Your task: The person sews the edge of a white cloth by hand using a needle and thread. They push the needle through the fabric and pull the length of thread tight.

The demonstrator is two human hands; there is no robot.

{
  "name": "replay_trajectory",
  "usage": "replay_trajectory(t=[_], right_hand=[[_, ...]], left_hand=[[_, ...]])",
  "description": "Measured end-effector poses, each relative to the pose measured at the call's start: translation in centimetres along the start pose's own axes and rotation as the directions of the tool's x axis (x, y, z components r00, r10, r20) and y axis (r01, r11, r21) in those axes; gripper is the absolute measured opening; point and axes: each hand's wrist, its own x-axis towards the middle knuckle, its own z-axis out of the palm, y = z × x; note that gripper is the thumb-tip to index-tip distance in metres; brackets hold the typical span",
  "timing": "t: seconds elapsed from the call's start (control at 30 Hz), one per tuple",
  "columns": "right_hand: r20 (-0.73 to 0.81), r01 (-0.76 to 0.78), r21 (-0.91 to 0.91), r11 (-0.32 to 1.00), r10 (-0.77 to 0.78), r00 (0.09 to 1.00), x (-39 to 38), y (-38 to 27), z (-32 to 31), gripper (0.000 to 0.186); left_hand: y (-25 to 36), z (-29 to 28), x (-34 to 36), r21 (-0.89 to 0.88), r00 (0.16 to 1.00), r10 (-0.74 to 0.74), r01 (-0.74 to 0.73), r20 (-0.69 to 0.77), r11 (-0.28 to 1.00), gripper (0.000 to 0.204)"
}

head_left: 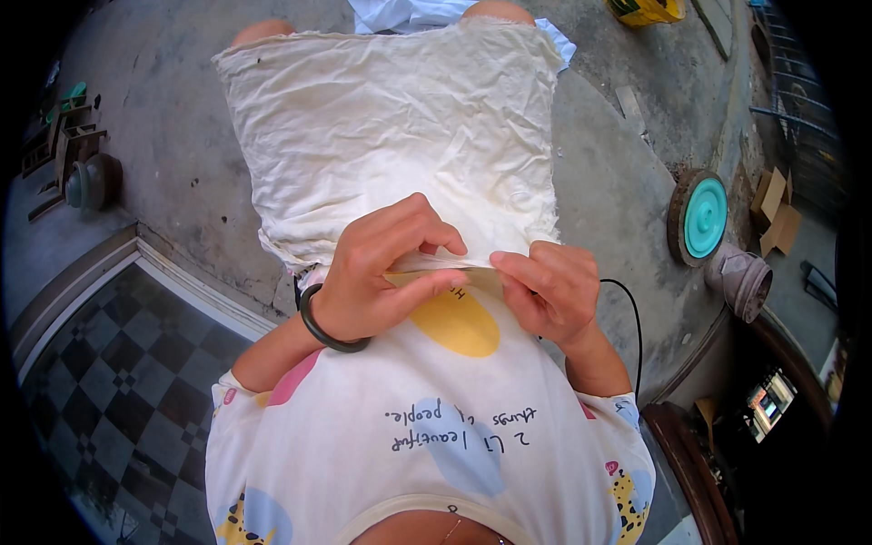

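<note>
While our right hand pinches the white cloth, handling its edge seemingly needs our parted left hand closed.

One left hand and one right hand, two in all. One white cloth, one printed shirt, one dark bangle, two knees. Around them, one turquoise disc, one yellow container, one black cable. Cardboard, too jumbled to count.
</note>
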Motion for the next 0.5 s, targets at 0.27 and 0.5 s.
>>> replay_trajectory(t=[0.27, 0.5], right_hand=[[0.007, -0.086, 0.102, 0.991, 0.086, 0.996, 0.2, 0.1, 0.3, 0.029], [0.027, -0.239, 0.147, 0.960, 0.237, 0.971, 0.6, -0.4, 0.2, 0.022]], left_hand=[[-0.5, -1.6, 0.9, -0.018, 0.992, -0.088, 0.090, 0.094, 0.996, 0.012], [-0.5, -2.1, 1.8, 0.293, 0.986, 0.069, -0.112, 0.153, 0.950, 0.014]])
